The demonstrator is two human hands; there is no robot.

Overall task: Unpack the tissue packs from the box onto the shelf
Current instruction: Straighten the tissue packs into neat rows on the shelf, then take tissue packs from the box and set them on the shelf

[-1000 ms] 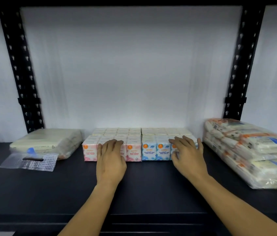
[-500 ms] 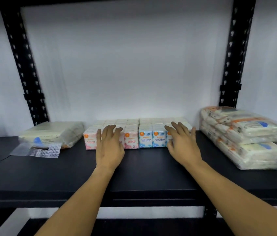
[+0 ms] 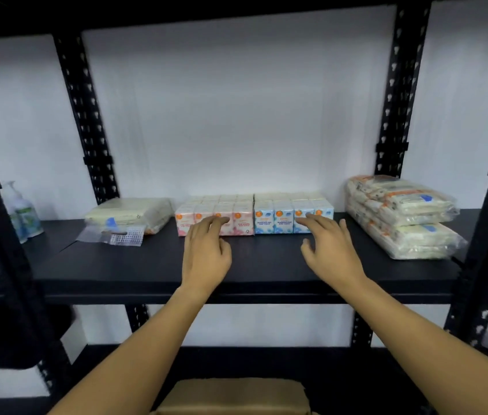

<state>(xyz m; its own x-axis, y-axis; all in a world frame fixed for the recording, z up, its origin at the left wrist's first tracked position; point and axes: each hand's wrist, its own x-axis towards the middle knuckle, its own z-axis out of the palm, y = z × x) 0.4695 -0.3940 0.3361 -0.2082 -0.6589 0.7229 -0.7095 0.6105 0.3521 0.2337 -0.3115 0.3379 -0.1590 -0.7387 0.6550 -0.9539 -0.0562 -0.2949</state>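
Observation:
Small tissue packs stand in rows at the back of the black shelf (image 3: 147,265): pink packs (image 3: 242,221) on the left, blue packs (image 3: 283,220) on the right. My left hand (image 3: 206,253) hovers in front of the pink packs with its fingers spread, fingertips just at their front faces. My right hand (image 3: 331,250) is open in front of the blue packs, fingertips close to the rightmost ones. Neither hand holds anything. The top of a brown cardboard box (image 3: 233,396) shows at the bottom edge, below the shelf.
A flat wrapped tissue bundle (image 3: 129,214) with a clear plastic flap lies left of the packs. Two stacked large wrapped bundles (image 3: 401,217) sit at the right. Pump bottles (image 3: 24,214) stand on the neighbouring shelf at far left. Black perforated uprights (image 3: 392,100) frame the bay.
Both hands have drawn back from the fronts of the tissue packs toward me and lifted slightly. The view has pulled back, so the lower shelf and the box now show.

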